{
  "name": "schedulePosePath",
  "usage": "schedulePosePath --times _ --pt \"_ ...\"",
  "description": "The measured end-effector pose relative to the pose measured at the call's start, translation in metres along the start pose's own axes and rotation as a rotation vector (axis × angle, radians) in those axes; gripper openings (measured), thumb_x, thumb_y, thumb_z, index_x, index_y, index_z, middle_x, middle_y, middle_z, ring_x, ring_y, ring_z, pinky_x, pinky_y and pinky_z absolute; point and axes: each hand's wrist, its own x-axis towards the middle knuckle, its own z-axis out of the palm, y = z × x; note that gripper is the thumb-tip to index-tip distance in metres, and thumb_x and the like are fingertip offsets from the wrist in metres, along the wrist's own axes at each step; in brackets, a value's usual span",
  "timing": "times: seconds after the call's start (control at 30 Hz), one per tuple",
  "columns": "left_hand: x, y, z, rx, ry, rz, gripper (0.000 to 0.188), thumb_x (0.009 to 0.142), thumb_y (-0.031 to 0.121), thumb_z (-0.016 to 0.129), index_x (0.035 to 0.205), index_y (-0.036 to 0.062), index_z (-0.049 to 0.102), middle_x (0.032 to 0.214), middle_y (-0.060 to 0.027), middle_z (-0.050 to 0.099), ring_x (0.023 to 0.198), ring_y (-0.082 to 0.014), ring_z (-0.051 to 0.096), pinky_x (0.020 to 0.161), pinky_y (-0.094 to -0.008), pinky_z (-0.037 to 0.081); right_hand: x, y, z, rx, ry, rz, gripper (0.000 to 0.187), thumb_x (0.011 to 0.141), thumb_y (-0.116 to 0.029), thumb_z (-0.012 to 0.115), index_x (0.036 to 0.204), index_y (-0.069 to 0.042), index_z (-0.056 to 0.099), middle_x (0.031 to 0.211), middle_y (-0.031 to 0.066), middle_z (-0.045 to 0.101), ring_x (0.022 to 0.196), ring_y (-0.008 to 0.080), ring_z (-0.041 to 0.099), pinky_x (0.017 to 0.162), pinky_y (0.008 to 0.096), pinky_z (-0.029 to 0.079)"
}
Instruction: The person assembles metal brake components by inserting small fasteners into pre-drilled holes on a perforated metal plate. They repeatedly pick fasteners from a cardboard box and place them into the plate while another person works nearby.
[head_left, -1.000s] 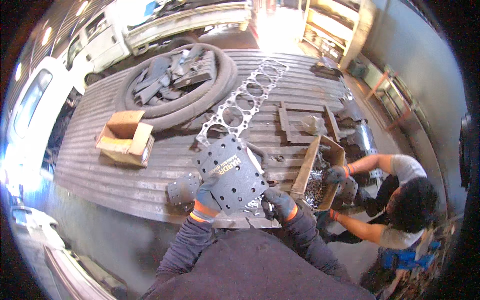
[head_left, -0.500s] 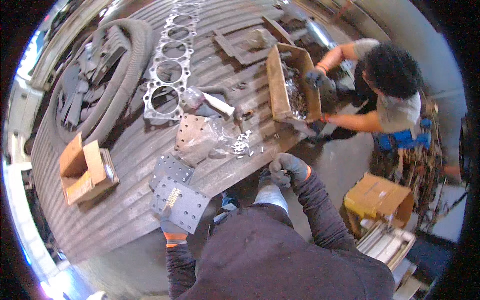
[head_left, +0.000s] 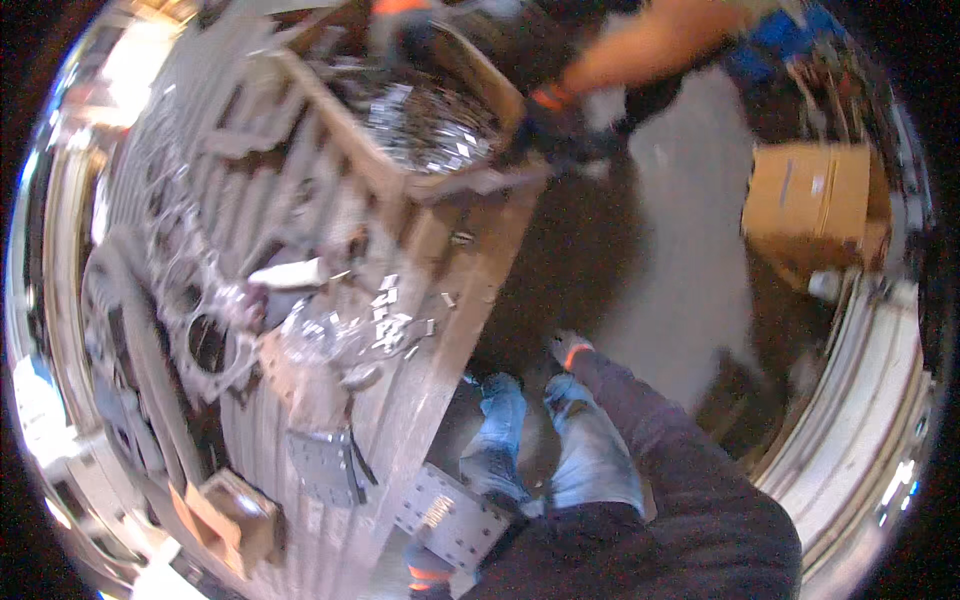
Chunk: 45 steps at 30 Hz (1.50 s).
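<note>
The left hand (head_left: 432,572) grips a perforated plate (head_left: 448,516) at its near edge, beside the table (head_left: 420,400). The plate's long axis runs left-right. The right hand (head_left: 572,350) hangs right of it, fingers unclear.

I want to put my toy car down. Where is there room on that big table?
Bare corrugated table lies between the grey perforated plate and the small cardboard box. It is crowded near the scattered small metal pieces and the wooden crate.

A long wooden bench (head_left: 420,400) made of boards is holding a wooden box (head_left: 440,140) full of small metal bits, loose shiny clips (head_left: 385,320), a flat metal gasket (head_left: 190,300) and a small cardboard box (head_left: 235,510).
</note>
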Motion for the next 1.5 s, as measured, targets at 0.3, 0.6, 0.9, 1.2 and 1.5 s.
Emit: schedulePosePath --times 0.3,0.6,0.9,1.2,1.5 --pt "0.166 -0.059 -0.026 0.382 0.356 -0.175 0.060 0.091 0.030 0.059 0.142 0.0008 0.048 0.144 -0.0194 0.051 0.132 -0.0366 0.049 0.110 -0.0547 0.038 0.225 0.071 0.125 0.072 0.046 0.342 0.037 0.098 -0.039 0.053 0.120 -0.013 0.067 0.112 0.0096 0.067 0.101 0.0256 0.063 0.088 0.0374 0.049" --pt "0.240 -0.061 -0.023 0.530 0.485 -0.195 0.060 0.091 0.030 0.058 0.143 0.0017 0.047 0.143 -0.0179 0.052 0.132 -0.0354 0.049 0.111 -0.0530 0.038 0.343 0.087 0.203 0.151 0.151 0.364 0.033 0.098 -0.038 0.055 0.114 -0.011 0.068 0.099 0.0079 0.066 0.087 0.0214 0.061 0.076 0.0351 0.048" --pt "0.236 -0.051 0.003 0.577 0.417 -0.196 0.060 0.091 0.030 0.058 0.144 0.0026 0.047 0.142 -0.0165 0.053 0.131 -0.0343 0.050 0.112 -0.0513 0.037 0.322 0.092 0.166 0.456 0.258 0.261 0.030 0.098 -0.037 0.057 0.108 -0.010 0.068 0.085 0.0062 0.065 0.074 0.0172 0.059 0.065 0.0328 0.047" --pt "0.057 -0.006 0.111 0.478 0.099 -0.055 0.060 0.092 0.030 0.057 0.145 0.0035 0.047 0.141 -0.0150 0.054 0.131 -0.0331 0.050 0.113 -0.0497 0.037 -0.032 0.024 0.006 0.996 -0.181 0.057 0.029 0.099 -0.036 0.059 0.101 -0.009 0.068 0.072 0.0045 0.064 0.060 0.0129 0.057 0.053 0.0306 0.046" --pt "-0.084 0.030 0.170 -0.083 -0.459 0.257 0.055 0.098 0.023 0.049 0.148 0.0021 0.042 0.148 -0.0156 0.049 0.137 -0.0352 0.045 0.116 -0.0524 0.032 -0.308 -0.198 -0.278 0.707 -0.323 -0.345 0.036 0.097 -0.040 0.063 0.099 -0.005 0.071 0.081 0.0026 0.065 0.067 0.0087 0.059 0.061 0.0266 0.047"
